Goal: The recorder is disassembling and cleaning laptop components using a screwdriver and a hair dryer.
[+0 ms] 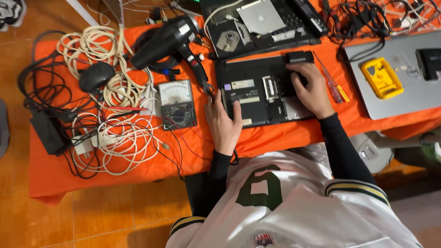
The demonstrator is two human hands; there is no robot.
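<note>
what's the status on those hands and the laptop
Left hand flat on upturned black laptop. Right hand on its rear edge. Screwdriver lies beside.

A worktop (275,135) draped in bright orange cloth carries everything. At its left lie coils of cream-white cable (117,138), a tangle of thin black leads (43,98), a black power brick (47,132) and a black computer mouse (96,76). Beside them sit a grey analogue multimeter (177,104) and a black hair dryer (172,41). In the middle lies an upturned black laptop (257,98), with an opened laptop (264,23) behind it. At the right rest a red-handled screwdriver (331,83) and a closed silver laptop (404,92).
</note>
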